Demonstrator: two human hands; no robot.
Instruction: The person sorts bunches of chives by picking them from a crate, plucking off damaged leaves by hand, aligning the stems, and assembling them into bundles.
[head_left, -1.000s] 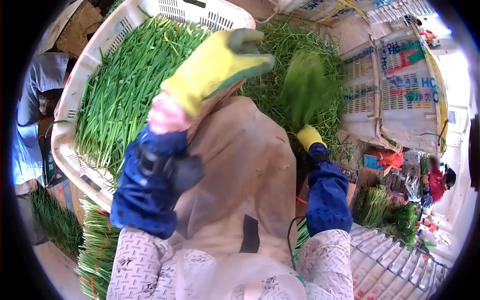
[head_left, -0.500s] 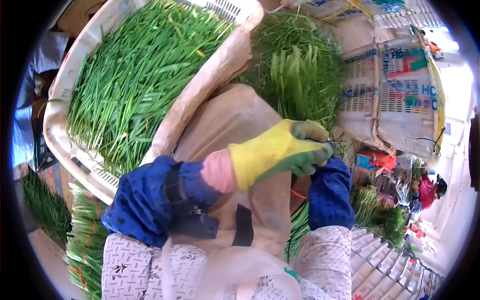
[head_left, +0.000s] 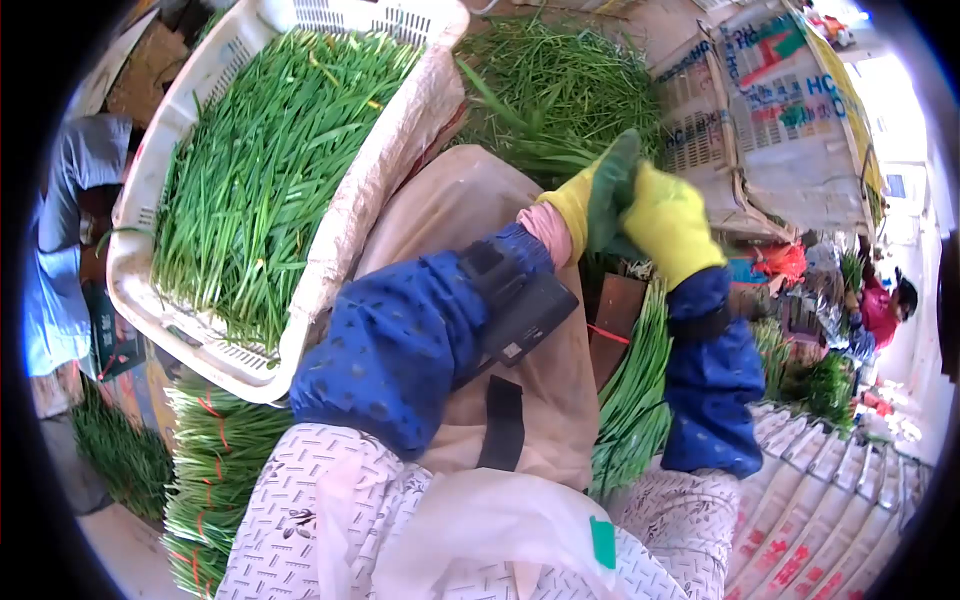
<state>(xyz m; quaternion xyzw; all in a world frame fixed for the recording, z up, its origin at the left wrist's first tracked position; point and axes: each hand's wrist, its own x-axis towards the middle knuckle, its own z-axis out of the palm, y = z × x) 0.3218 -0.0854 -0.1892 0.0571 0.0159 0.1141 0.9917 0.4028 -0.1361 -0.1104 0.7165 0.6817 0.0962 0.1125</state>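
Left hand [head_left: 600, 200]: gloved, against the gloved right hand [head_left: 674, 222]
Grip: cannot tell for either of the 2; closure hidden
Leaf bunch [head_left: 543, 152]: at the hands, long axis slanting, blades pointing away and left
Leaf heap [head_left: 595, 85]: beyond, right of 1 white crate [head_left: 235, 382]

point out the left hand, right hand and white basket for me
Left hand [head_left: 605, 198], head view: on the green part of its glove.
Right hand [head_left: 676, 222], head view: on the yellow part of its glove.
White basket [head_left: 262, 384], head view: on the rim at its near corner.
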